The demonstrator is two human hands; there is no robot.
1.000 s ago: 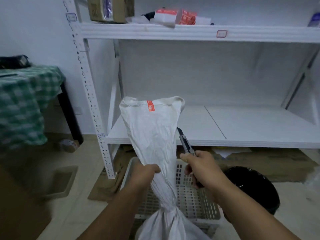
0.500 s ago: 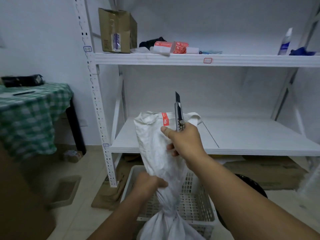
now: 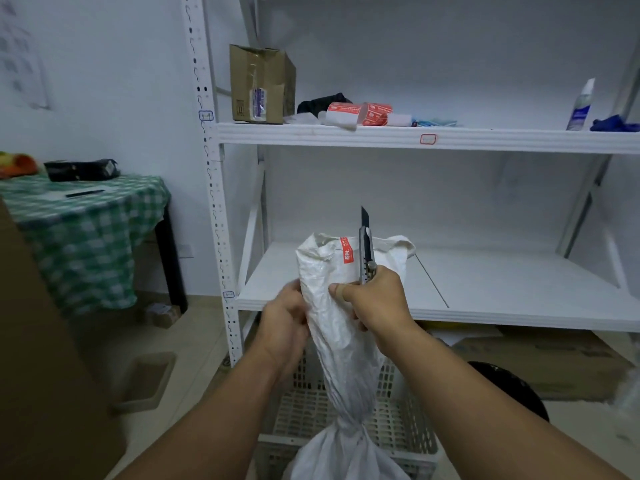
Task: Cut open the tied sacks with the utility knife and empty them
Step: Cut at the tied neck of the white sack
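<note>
Nearest the camera, my two forearms reach forward and up to a white woven sack point(image 3: 341, 327), whose neck is cinched in a tight twist low in the view, just above the rim of a white perforated crate point(image 3: 408, 441) standing on the floor beneath it. Above the twist, the loose top of the sack rises between my hands and flares open, an orange label point(image 3: 345, 253) near its upper edge. My left hand point(image 3: 282, 327) is closed on the sack's left side, fingers curled into the fabric. My right hand point(image 3: 375, 303) is wrapped around the handle of the utility knife point(image 3: 365, 249), thumb laid against the cloth; the dark blade points straight up, clear of the material, with the knife body lying against the sack's upper part.

Step in hand, as I judge it: the sack is steadied and the knife readied, no cut begun; I can see no slit. The tie sits well below both hands, so the next move calls for turning the blade down toward the twist, keeping the left fingers clear of its path, and holding the sack over the crate.

Beyond stand a white shelving unit point(image 3: 450, 140), its upper shelf bearing a cardboard box point(image 3: 261, 86), and a green-checked table point(image 3: 86, 216) at far left
</note>
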